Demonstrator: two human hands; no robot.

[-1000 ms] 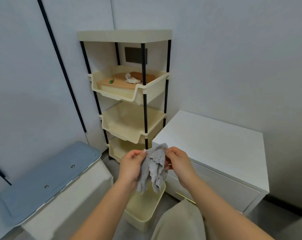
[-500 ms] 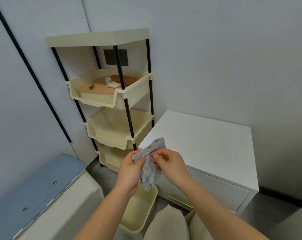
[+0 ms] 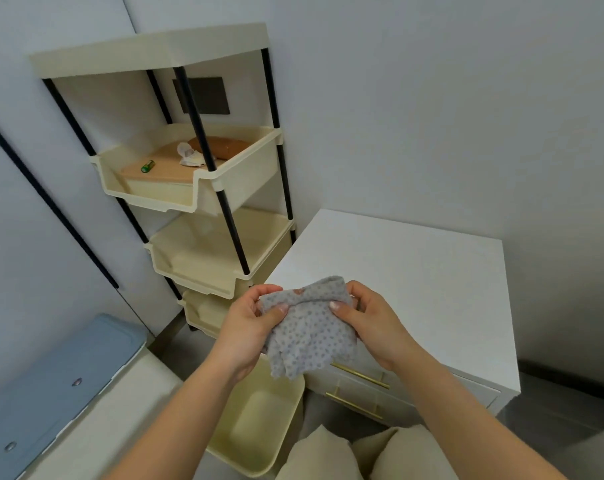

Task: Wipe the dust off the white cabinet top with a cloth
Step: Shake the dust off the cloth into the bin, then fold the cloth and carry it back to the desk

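- The cloth, grey with small darker dots, is judged to be light, soft and limp: it is seen crumpled at the top, with its lower edge hanging loose and ragged.
- No fragility is suggested; little slip is expected from such a textured fabric.
- It is judged best taken in a bunched or folded pad under one palm, so that a flat face can be pressed down and loose corners are not dragged.
- The cloth is held in the air between both hands, stretched at its upper edge, in front of the near left corner of the white cabinet top and not yet laid on it.
- The left hand is closed on the cloth's left upper corner, thumb over the fabric.
- The right hand is pinched on the right upper part, thumb in front, fingers behind.
- The hands are set a little apart, joined only by the cloth.
- The cabinet top is seen bare, just beyond and to the right of the hands; dust cannot be made out on it.
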